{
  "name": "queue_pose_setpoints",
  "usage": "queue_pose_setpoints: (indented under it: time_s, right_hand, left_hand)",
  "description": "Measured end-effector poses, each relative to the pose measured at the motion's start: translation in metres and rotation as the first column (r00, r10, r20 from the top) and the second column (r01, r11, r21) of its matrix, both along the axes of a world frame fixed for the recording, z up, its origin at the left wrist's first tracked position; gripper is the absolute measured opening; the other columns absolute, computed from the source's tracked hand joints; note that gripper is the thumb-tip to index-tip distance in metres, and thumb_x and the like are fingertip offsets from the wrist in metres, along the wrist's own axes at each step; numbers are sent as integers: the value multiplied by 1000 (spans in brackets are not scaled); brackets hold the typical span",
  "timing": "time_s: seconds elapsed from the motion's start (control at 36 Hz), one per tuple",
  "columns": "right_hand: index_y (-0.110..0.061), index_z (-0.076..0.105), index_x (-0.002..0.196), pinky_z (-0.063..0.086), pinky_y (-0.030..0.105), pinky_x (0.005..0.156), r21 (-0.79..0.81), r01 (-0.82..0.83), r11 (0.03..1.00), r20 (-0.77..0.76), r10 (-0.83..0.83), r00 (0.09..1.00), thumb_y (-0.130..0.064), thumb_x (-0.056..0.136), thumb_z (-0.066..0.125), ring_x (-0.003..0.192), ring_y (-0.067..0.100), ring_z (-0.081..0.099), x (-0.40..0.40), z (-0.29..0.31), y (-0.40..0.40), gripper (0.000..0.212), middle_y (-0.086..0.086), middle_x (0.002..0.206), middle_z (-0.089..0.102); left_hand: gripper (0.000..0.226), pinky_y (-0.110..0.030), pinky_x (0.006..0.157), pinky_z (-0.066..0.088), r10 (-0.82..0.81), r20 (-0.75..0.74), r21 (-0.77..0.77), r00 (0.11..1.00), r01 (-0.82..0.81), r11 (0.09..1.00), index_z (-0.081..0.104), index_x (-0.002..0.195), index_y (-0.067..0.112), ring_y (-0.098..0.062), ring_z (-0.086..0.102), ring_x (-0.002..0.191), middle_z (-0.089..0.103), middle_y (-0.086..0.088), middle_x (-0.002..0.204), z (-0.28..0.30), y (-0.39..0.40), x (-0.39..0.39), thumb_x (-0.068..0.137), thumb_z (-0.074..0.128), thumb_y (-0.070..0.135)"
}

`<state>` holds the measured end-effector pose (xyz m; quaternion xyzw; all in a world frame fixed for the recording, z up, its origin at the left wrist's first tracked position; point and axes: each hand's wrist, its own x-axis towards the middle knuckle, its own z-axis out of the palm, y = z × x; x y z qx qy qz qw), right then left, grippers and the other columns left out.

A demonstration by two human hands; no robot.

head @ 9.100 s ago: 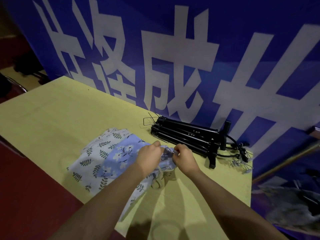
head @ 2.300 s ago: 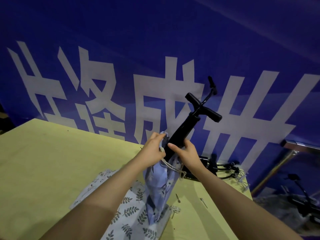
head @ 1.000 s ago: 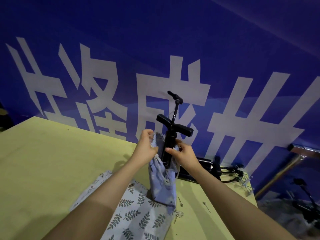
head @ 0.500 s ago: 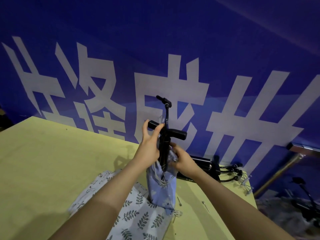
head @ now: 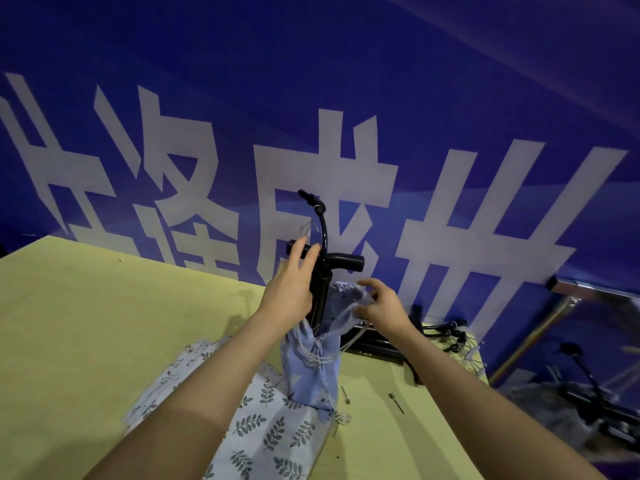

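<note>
A black hand pump [head: 321, 289] stands upright inside a light blue flowered drawstring bag [head: 311, 372] on the yellow table [head: 86, 323]. Its T-handle [head: 346, 263] and curved hose [head: 323, 220] stick out above the bag's mouth. My left hand [head: 289, 289] lies against the pump's shaft, fingers straight and reaching up over the left end of the handle. My right hand [head: 382, 308] pinches the bag's rim and holds it out to the right of the shaft. The pump's lower part is hidden in the bag.
Flat leaf-print bags [head: 263, 431] lie under my left forearm. More black pumps [head: 377, 346] lie behind at the blue banner [head: 346, 98]. Two small metal needles [head: 396, 403] rest on the table by the bag. The table's right edge is close.
My left hand has loosened from round the handle, its fingers now straight. My right hand has drawn the bag's rim up and out to the right. The pump stays upright.
</note>
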<state>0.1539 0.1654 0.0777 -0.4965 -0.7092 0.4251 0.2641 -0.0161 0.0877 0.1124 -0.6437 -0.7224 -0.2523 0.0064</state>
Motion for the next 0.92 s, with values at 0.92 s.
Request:
queue_pose_setpoints:
  time_s: [0.92]
  right_hand:
    - [-8,54,101,57,37,53,198,281,939,-478,-157,864,-21,98,49,48,18,57,-10,101,-15,14,3,65,53]
  left_hand:
    - [25,-32,89,31,67,46,194,997,-75,978,56,100,7,-26,46,104,51,-7,105,25,-4,23,87,65,27]
